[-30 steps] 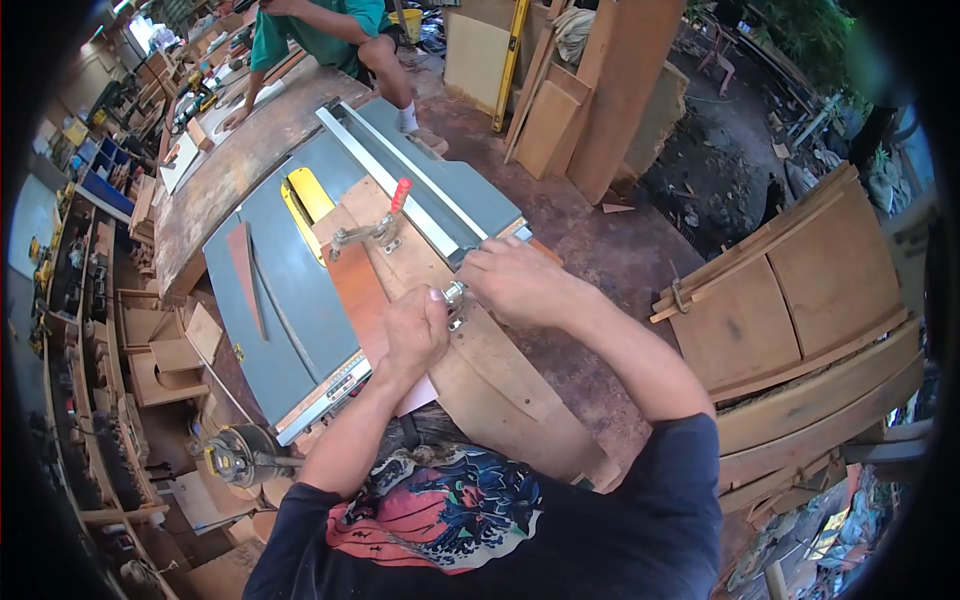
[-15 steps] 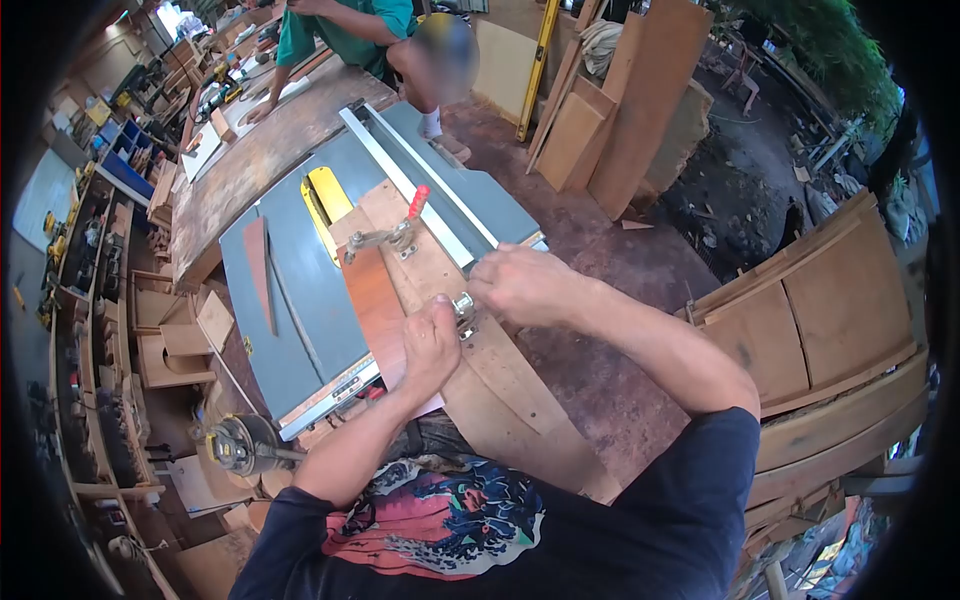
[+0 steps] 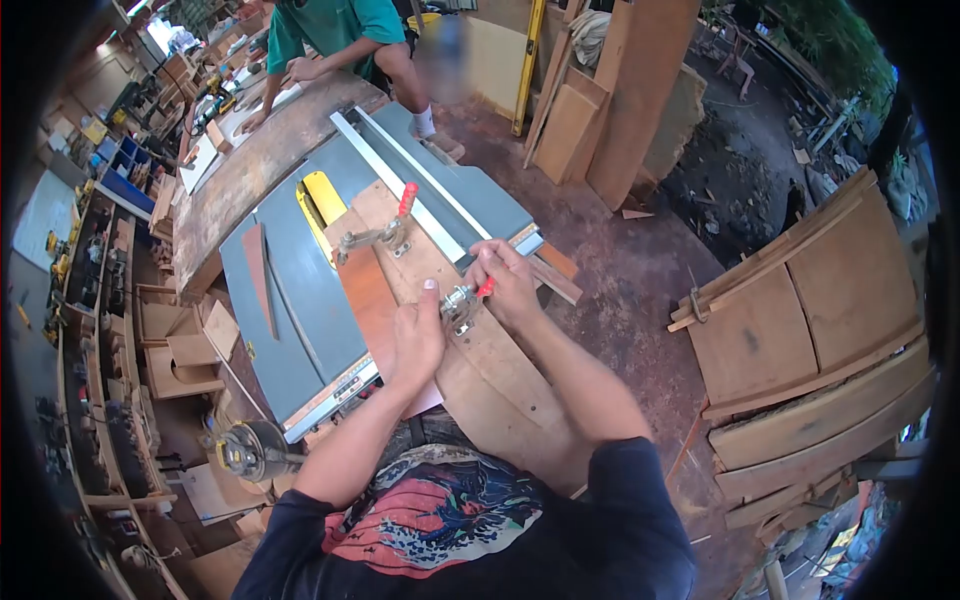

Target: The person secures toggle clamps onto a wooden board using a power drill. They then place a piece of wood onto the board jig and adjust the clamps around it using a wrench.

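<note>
My right hand (image 3: pixel 504 285) is closed around the red handle of the near toggle clamp (image 3: pixel 458 303). That clamp is mounted on a long plywood jig (image 3: pixel 500 385). My left hand (image 3: pixel 418 338) presses on a reddish-brown wooden board (image 3: pixel 368 300) along the jig's left edge, its thumb beside the clamp and its other fingers curled and partly hidden. Farther up the jig is a second toggle clamp (image 3: pixel 385 235), its red handle upright and its arm reaching over the board. Jig and board lie on a grey table saw (image 3: pixel 310 270).
A yellow blade insert (image 3: pixel 322 197) and a thin wooden wedge (image 3: pixel 258 270) are on the saw's left side. The metal rip fence (image 3: pixel 400 185) runs right of the jig. Beyond, a person in green (image 3: pixel 340 30) leans on a workbench (image 3: pixel 260 165). Curved wooden panels (image 3: pixel 790 310) stand at right.
My right hand has drawn back toward me and the clamp's red handle now shows in it. My left thumb has shifted off the clamp. The person in green has leaned lower.
</note>
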Demonstrator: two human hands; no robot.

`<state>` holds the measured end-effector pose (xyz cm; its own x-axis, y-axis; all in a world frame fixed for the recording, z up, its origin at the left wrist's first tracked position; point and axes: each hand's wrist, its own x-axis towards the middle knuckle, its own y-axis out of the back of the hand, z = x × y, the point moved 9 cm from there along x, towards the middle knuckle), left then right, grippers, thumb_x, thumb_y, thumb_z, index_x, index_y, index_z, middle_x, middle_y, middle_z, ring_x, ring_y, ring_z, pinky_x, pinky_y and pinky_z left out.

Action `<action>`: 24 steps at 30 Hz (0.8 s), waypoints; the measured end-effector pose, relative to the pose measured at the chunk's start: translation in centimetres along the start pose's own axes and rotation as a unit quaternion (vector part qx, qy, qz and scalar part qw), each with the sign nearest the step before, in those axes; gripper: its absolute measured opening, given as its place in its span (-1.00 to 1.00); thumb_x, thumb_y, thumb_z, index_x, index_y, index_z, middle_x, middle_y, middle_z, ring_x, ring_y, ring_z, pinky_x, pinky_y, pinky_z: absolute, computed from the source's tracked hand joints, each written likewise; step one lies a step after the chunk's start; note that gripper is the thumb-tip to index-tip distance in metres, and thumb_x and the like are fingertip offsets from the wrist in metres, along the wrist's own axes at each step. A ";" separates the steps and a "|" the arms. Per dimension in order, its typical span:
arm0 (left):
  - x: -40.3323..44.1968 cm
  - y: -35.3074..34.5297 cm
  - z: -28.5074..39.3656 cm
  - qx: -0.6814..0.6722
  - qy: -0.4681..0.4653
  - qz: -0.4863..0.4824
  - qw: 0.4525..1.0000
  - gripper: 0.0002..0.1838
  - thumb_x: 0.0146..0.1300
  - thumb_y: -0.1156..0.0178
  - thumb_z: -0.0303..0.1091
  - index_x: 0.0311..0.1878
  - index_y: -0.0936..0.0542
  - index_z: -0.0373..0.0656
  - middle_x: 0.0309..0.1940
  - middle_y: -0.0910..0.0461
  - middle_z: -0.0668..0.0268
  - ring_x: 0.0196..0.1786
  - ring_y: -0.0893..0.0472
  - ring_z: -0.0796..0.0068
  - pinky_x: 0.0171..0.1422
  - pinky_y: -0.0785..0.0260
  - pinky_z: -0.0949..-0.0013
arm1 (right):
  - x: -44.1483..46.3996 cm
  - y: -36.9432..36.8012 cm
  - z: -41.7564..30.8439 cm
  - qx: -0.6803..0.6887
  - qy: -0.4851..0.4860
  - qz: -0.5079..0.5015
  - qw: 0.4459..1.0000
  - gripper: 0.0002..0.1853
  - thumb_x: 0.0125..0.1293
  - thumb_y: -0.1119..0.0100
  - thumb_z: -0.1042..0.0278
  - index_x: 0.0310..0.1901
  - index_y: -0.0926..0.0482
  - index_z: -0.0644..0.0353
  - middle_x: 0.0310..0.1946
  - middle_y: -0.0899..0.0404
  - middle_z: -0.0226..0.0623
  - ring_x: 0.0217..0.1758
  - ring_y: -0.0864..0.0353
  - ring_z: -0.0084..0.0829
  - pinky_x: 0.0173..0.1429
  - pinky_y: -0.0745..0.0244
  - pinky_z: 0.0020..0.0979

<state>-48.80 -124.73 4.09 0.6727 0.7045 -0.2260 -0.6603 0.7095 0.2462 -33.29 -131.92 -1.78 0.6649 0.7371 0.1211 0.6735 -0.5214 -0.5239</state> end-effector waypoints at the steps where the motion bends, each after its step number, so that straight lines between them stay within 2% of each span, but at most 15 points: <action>1: -0.5 -0.9 -0.5 -0.111 0.107 -0.032 0.988 -0.37 0.61 0.07 0.08 -0.57 -0.42 -0.15 -0.70 -0.39 0.32 -0.67 -0.35 0.33 -0.53 -0.17 0.18 | 0.1 -0.3 1.0 0.113 -0.031 0.019 0.993 -0.73 0.68 0.02 0.23 0.04 -0.51 0.30 -0.49 -0.48 -0.35 -0.49 -0.49 -0.51 -0.34 -0.53 -0.31; 2: -1.3 -2.1 -1.3 -0.219 0.213 -0.062 0.950 -0.40 0.60 0.06 0.07 -0.59 -0.38 -0.09 -0.71 -0.35 0.39 -0.69 -0.30 0.38 -0.55 -0.13 0.23 | 0.0 -0.4 1.2 0.114 -0.030 0.039 0.992 -0.74 0.68 0.01 0.23 0.01 -0.50 0.29 -0.53 -0.44 -0.37 -0.53 -0.46 -0.52 -0.40 -0.49 -0.31; 5: -2.4 -3.9 -1.3 -0.363 0.322 -0.188 0.854 -0.45 0.58 0.03 0.03 -0.61 -0.19 0.11 -0.70 -0.17 0.52 -0.70 -0.18 0.52 -0.59 0.00 0.39 | -1.0 -1.1 -0.6 0.083 -0.032 0.128 0.988 -0.76 0.69 0.01 0.23 -0.04 -0.47 0.26 -0.61 -0.32 -0.44 -0.62 -0.36 -0.56 -0.53 -0.37 -0.34; 7: -1.5 -3.1 -1.0 -0.273 0.229 -0.086 0.930 -0.45 0.58 0.03 0.03 -0.61 -0.24 0.09 -0.70 -0.22 0.50 -0.69 -0.20 0.53 -0.58 0.00 0.38 | -1.4 -1.2 -1.6 0.016 -0.039 0.216 0.976 -0.77 0.70 0.01 0.22 -0.02 -0.48 0.24 -0.64 -0.26 -0.49 -0.64 -0.29 -0.59 -0.58 -0.31 -0.40; 8: -1.2 -2.4 -0.7 -0.227 0.178 -0.033 0.957 -0.45 0.58 0.03 0.02 -0.61 -0.26 0.08 -0.71 -0.24 0.49 -0.69 -0.20 0.53 -0.57 0.00 0.37 | -1.3 -1.1 -1.6 0.011 -0.033 0.224 0.974 -0.77 0.69 0.01 0.24 -0.03 -0.48 0.25 -0.63 -0.30 -0.47 -0.66 -0.30 -0.58 -0.58 -0.31 -0.40; 10: 0.2 -0.8 -0.1 -0.061 -0.019 0.020 0.998 -0.43 0.59 0.05 -0.01 -0.62 -0.33 -0.03 -0.72 -0.30 0.38 -0.69 -0.25 0.45 -0.55 -0.03 0.28 | -1.4 -0.7 -1.3 -0.001 -0.027 0.239 0.971 -0.78 0.68 0.02 0.27 -0.03 -0.48 0.27 -0.63 -0.36 -0.43 -0.69 -0.33 -0.56 -0.59 -0.31 -0.38; 11: 0.4 -0.5 0.1 0.024 -0.118 0.048 0.992 -0.42 0.60 0.06 -0.03 -0.62 -0.37 -0.08 -0.72 -0.33 0.33 -0.69 -0.27 0.41 -0.54 -0.05 0.23 | -1.5 -0.6 -1.4 -0.013 -0.026 0.250 0.968 -0.78 0.67 0.01 0.27 -0.04 -0.49 0.28 -0.63 -0.38 -0.43 -0.69 -0.34 -0.57 -0.60 -0.31 -0.38; 13: -0.2 0.1 0.9 0.164 -0.271 0.140 0.938 -0.40 0.61 0.09 -0.06 -0.59 -0.43 -0.21 -0.72 -0.38 0.20 -0.68 -0.32 0.30 -0.50 -0.10 0.13 | -1.5 -0.6 -1.5 -0.036 -0.024 0.271 0.962 -0.77 0.67 0.01 0.28 -0.06 -0.51 0.29 -0.62 -0.40 -0.42 -0.69 -0.37 -0.57 -0.60 -0.30 -0.38; 15: -0.5 0.0 1.5 0.217 -0.310 0.160 0.912 -0.40 0.61 0.11 -0.10 -0.56 -0.46 -0.30 -0.70 -0.41 0.09 -0.65 -0.37 0.20 -0.45 -0.15 0.05 | -1.5 -0.5 -1.8 -0.056 -0.019 0.283 0.957 -0.76 0.66 0.00 0.28 -0.07 -0.53 0.29 -0.61 -0.42 -0.41 -0.68 -0.39 -0.57 -0.60 -0.30 -0.38; 17: -0.8 -0.1 2.6 0.185 -0.238 0.109 0.947 -0.41 0.62 0.12 -0.15 -0.54 -0.46 -0.37 -0.67 -0.43 0.00 -0.61 -0.41 0.11 -0.40 -0.21 0.00 | -1.6 -0.3 -1.8 -0.074 -0.015 0.293 0.953 -0.76 0.66 -0.01 0.27 -0.09 -0.54 0.30 -0.59 -0.44 -0.40 -0.67 -0.42 -0.57 -0.58 -0.31 -0.37; 20: -1.3 0.3 3.4 0.202 -0.270 0.135 0.932 -0.43 0.62 0.10 -0.21 -0.56 -0.45 -0.35 -0.67 -0.46 0.02 -0.61 -0.42 0.09 -0.41 -0.22 0.03 | -1.7 -0.2 -1.5 -0.099 -0.009 0.301 0.948 -0.75 0.65 -0.03 0.27 -0.10 -0.55 0.30 -0.58 -0.47 -0.39 -0.65 -0.44 -0.55 -0.54 -0.34 -0.37; 23: -3.3 0.0 6.8 0.208 -0.453 0.131 0.857 -0.45 0.63 0.08 -0.24 -0.56 -0.47 -0.33 -0.68 -0.45 0.02 -0.62 -0.40 0.05 -0.42 -0.21 0.04 | -1.5 0.1 -1.5 -0.123 0.004 0.306 0.944 -0.74 0.63 -0.06 0.25 -0.11 -0.57 0.31 -0.57 -0.49 -0.37 -0.63 -0.46 -0.54 -0.48 -0.38 -0.35; 24: -3.1 0.0 6.8 0.203 -0.450 0.130 0.860 -0.46 0.63 0.08 -0.24 -0.55 -0.46 -0.31 -0.70 -0.43 0.06 -0.64 -0.38 0.09 -0.43 -0.20 0.05 | -1.6 0.1 -1.5 -0.126 0.008 0.306 0.944 -0.74 0.63 -0.07 0.25 -0.11 -0.57 0.31 -0.57 -0.49 -0.36 -0.62 -0.46 -0.54 -0.46 -0.39 -0.34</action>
<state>-48.58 -127.03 11.22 0.6266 0.4108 0.6623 -0.7793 0.3373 0.5281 -33.79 -133.78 -0.71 0.9579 0.2583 -0.1251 0.2150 -0.9346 -0.2834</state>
